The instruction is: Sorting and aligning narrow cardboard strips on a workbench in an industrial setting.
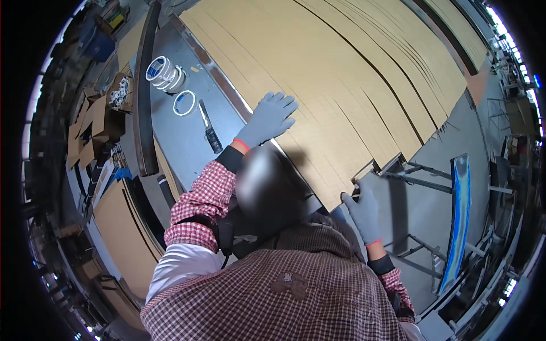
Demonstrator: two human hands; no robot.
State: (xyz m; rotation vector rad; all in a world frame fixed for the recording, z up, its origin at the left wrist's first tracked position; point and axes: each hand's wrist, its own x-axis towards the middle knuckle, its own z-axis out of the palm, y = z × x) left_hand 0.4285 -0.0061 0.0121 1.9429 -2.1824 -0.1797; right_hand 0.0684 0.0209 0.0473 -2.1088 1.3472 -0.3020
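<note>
A worker in a checked apron leans over long tan strips [318, 96] spread side by side on a metal-edged counter [187, 145], their near ends stepped at the worker's right. The left hand [272, 118], gray-gloved, lies palm down with fingers spread, its grip released, apparently pressing the nearest strip flat so it cannot slide. The right hand [364, 211] is bent at that strip's near corner, thumb and fingers about a small dark piece [356, 194]; from where I stand I cannot tell whether that grip is clenched or merely touching. Two hands set apart seem to steady the strip along its length. White-rimmed tape rolls [170, 79] are stacked beyond the left arm, a single ring [193, 104] and a dark-handled tool [212, 140] beside them, presumably parked there within reach yet off the strips.
</note>
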